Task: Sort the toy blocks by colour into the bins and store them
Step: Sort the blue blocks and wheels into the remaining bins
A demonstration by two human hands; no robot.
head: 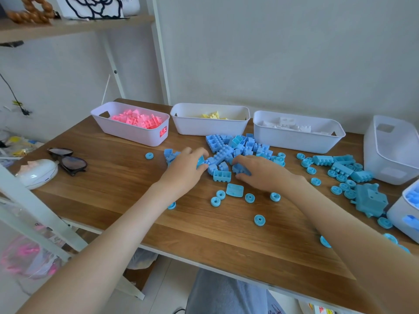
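- Head view, nearest first: grey cloth (226, 295) over the person's lap showed below the front edge of a wooden table (204, 241).
- Two bare forearms reached forward over the table, well apart at the near edge and drawing close toward the middle.
- Loose blue wheels (259, 220) lay scattered on the wood in front of the hands, with a flat square plate (234, 190) among them.
- The left hand (183, 169) lay palm down, fingers curled, pinching a thin blue piece (200, 160) at its fingertips.
- The right hand (260, 174) lay palm down near it, fingers and thumb curled round a studded brick (241, 169).
- Just beyond both hands sat the pile (238, 145) of blue blocks, unsorted, at mid-table.
- To the right, more blocks (341, 168) and wheels spread toward a large blue chassis (370, 200).
- Beside the chassis, at the right edge, a blue bin (396, 211) held blue pieces.
- At the left lay dark sunglasses (68, 160), touching a white case (38, 173).
- Along the back stood three white bins in a row: the pink bin (127, 132) on the left with pink blocks, the yellow bin (208, 128) in the middle with yellow blocks, and the white bin (294, 141) with white blocks.
- A fourth bin (385, 164) stood at the far right.
- Farthest back were a pale wall (283, 53) and, upper left, a wooden shelf (68, 27).
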